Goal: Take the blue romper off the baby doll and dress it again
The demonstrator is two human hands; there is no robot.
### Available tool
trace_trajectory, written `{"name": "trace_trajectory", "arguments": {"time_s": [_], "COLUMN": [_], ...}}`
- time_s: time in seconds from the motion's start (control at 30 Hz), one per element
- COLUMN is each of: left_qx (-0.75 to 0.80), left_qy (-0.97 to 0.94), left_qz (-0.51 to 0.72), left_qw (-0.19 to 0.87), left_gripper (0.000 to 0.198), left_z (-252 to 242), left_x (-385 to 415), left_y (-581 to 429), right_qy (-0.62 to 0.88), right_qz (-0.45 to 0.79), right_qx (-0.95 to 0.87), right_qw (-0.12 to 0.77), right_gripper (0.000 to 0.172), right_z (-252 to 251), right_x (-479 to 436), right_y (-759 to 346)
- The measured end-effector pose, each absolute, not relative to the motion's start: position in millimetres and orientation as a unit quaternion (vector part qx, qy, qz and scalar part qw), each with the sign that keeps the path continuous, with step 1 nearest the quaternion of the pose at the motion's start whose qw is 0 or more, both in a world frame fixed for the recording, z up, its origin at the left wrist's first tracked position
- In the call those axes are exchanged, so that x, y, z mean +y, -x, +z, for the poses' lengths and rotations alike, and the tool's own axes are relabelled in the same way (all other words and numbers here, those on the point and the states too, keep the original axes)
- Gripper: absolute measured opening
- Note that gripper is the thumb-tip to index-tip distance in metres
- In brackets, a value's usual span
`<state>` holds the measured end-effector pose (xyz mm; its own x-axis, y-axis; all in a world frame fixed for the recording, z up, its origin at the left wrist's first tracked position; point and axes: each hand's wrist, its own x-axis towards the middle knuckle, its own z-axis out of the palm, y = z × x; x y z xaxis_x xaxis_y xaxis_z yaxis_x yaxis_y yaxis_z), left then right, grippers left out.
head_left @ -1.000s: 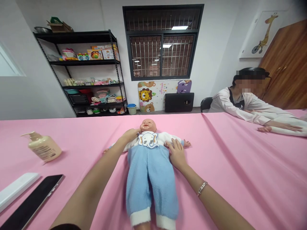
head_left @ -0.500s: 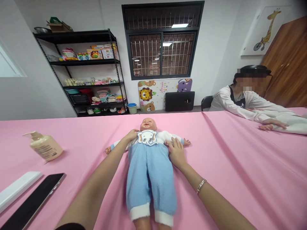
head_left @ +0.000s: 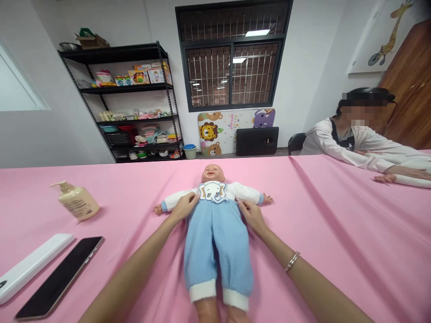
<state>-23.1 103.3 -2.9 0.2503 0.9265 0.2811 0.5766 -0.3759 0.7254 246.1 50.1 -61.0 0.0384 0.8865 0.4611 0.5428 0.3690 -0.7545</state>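
A baby doll (head_left: 213,174) lies on its back on the pink-covered table (head_left: 336,233), head away from me and arms spread. It wears a fuzzy romper (head_left: 218,237), light blue below and white on the sleeves, with an elephant face (head_left: 213,191) on the chest. At the left side of the chest, my left hand (head_left: 185,205) has its fingers closed on the romper cloth. Opposite it, my right hand (head_left: 252,216), with a silver bracelet (head_left: 292,260) on the wrist, pinches the romper under the doll's arm.
To the left stand a beige pump bottle (head_left: 78,201), a white long case (head_left: 35,264) and a black phone (head_left: 62,278). A co-worker (head_left: 350,139) at the right leans over the table, hands by another doll's arm (head_left: 411,180). A black shelf (head_left: 117,87) stands behind.
My left hand has come down from the doll's shoulder to the side of its chest. My right hand has drawn back from the sleeve, its spread fingers now closed at the romper's side.
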Motion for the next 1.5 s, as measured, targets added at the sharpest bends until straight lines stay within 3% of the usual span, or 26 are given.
{"name": "trace_trajectory", "arguments": {"time_s": [0.13,0.27,0.37,0.53,0.7,0.83,0.93,0.97,1.07,1.17,1.27,1.4,1.5], "left_qx": [0.455,0.421,0.428,0.441,0.431,0.449,0.462,0.467,0.478,0.481,0.478,0.467,0.443], "left_qy": [-0.767,-0.672,-0.638,-0.688,-0.745,-0.735,-0.715,-0.708,-0.696,-0.708,-0.723,-0.728,-0.743], "left_qz": [0.286,0.422,0.463,0.403,0.351,0.4,0.444,0.455,0.471,0.463,0.449,0.449,0.441], "left_qw": [0.351,0.44,0.442,0.411,0.37,0.314,0.281,0.272,0.254,0.23,0.217,0.225,0.239], "left_gripper": [0.04,0.036,0.039,0.031,0.023,0.015,0.015,0.017,0.023,0.023,0.023,0.022,0.02], "left_z": [-7,-9,-17,-29,-33,-42,-49,-50,-52,-51,-50,-49,-49], "left_x": [88,98,103,97,95,102,107,107,106,104,103,105,105], "left_y": [35,41,39,45,52,49,48,49,50,50,49,49,49], "right_qy": [0.497,0.467,0.503,0.507,0.502,0.612,0.575,0.524,0.336,0.289,0.263,0.182,0.21], "right_qz": [0.369,0.456,0.401,0.366,0.366,0.22,0.132,0.15,0.23,0.087,-0.02,-0.024,-0.009], "right_qx": [-0.62,-0.492,-0.518,-0.583,-0.664,-0.604,-0.629,-0.688,-0.883,-0.949,-0.963,-0.978,-0.971], "right_qw": [0.483,0.576,0.563,0.519,0.417,0.462,0.507,0.479,0.232,0.087,0.057,0.1,0.114], "right_gripper": [0.049,0.051,0.05,0.045,0.024,0.015,0.015,0.012,0.012,0.017,0.01,0.01,0.015], "right_z": [-55,-47,-51,-59,-55,-34,8,24,54,48,27,21,31], "right_x": [54,68,75,67,59,49,14,-3,-53,-83,-90,-93,-90], "right_y": [-242,-243,-242,-251,-267,-248,-210,-197,-163,-143,-134,-131,-132]}}
